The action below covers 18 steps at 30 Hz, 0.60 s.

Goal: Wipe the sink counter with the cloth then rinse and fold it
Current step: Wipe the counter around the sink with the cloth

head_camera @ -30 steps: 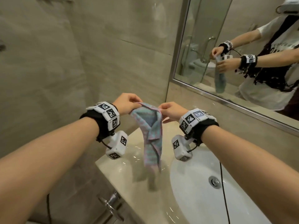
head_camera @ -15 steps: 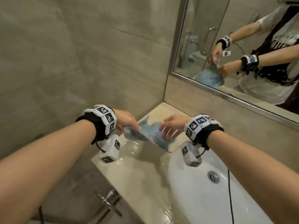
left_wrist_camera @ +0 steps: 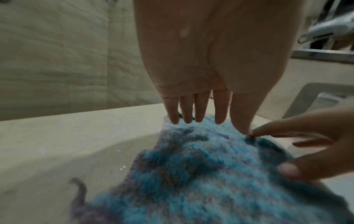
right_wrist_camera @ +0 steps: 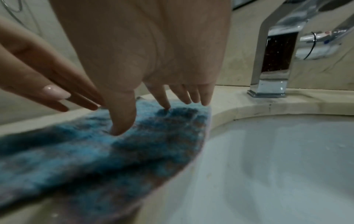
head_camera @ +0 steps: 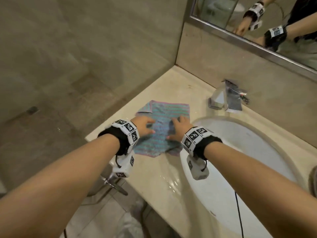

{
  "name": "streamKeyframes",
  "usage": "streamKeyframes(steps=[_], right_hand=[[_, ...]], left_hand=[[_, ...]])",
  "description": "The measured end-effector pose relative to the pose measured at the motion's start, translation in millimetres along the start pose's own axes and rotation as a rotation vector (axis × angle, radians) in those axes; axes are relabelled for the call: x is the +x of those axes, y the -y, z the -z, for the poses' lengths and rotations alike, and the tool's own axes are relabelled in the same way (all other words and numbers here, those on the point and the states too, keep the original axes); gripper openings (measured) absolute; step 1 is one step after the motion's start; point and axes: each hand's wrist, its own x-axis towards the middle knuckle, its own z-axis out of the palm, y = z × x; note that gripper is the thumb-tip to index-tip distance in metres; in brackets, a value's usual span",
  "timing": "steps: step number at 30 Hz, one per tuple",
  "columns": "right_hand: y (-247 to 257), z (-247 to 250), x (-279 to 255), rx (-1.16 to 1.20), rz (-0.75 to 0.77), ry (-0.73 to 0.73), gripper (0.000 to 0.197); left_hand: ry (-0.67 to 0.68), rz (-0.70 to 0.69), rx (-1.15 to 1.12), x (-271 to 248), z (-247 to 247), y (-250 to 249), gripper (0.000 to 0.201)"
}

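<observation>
A blue-and-pink striped cloth [head_camera: 159, 124] lies spread on the beige sink counter [head_camera: 154, 177], left of the white basin [head_camera: 240, 160]. Its far left corner is folded over. My left hand [head_camera: 145, 125] rests on the cloth's left side with straight fingers [left_wrist_camera: 220, 109] touching the fabric [left_wrist_camera: 201, 174]. My right hand [head_camera: 180, 127] lies on the cloth's right side, its straight fingers [right_wrist_camera: 159, 97] pressing the fabric [right_wrist_camera: 95, 159] near the basin's rim. Neither hand curls round the cloth.
A chrome faucet [head_camera: 226, 97] stands behind the basin against the back wall, seen close up as the faucet [right_wrist_camera: 277, 60] in the right wrist view. A mirror [head_camera: 257, 23] hangs above. A tiled wall [head_camera: 85, 48] bounds the counter's left. A metal handle [head_camera: 113, 184] sticks out below the counter's front edge.
The cloth hung pinched between both hands above the counter a second ago. It now lies spread flat there, and both hands have let go and rest on it.
</observation>
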Motion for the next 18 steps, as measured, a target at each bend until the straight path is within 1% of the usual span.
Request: streamKeyframes(steps=[2,5,8,10,18], right_hand=[[-9.5,-6.2,6.4,-0.076,-0.015,0.027,0.096],[-19.1,-3.7,16.6,-0.136,-0.013,0.067,0.105],[-23.7,4.4,28.0,-0.100,-0.082,0.087,0.107],[-26.5,9.1,37.7,-0.074,-0.131,0.086,0.109],[-49.3,29.6,70.1,0.036,-0.245,0.074,0.108]], left_hand=[[0.068,-0.009,0.091,9.3,-5.8,1.3,0.067],[0.102,0.003,0.205,28.5,-4.2,4.4,0.075],[0.130,0.026,0.263,49.6,-0.4,4.5,0.092],[0.143,0.024,0.281,64.8,3.5,3.9,0.100],[0.148,-0.074,0.295,127.4,33.9,-7.8,0.107]])
